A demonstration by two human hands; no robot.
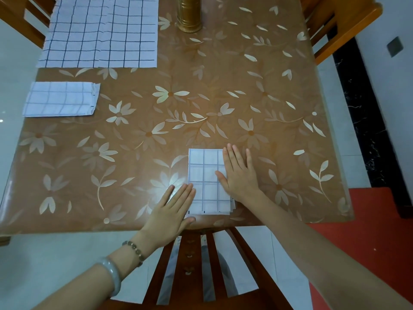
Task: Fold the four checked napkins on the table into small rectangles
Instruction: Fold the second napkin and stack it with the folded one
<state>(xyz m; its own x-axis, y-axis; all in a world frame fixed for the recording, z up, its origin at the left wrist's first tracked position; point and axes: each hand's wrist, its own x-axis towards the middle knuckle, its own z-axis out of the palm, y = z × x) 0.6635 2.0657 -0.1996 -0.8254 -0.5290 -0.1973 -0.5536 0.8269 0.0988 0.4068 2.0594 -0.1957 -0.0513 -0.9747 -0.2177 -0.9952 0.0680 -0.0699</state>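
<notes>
— Brown flowered table point(245, 86): where do we have the napkin point(206, 173)?
— At the near edge, folded to a small white rectangle with dark checks. Our left hand point(172, 211) touches its left side, our right hand point(240, 175) lies on its right side, all fingers straight.

Far-left flat checked napkins point(100, 32) cut off at top edge, no. of layers unclear, gold canister point(188, 14) top cropped, near folded napkin point(204, 175) right edge under right hand point(240, 173), near-left corner under left hand point(173, 211)
</notes>
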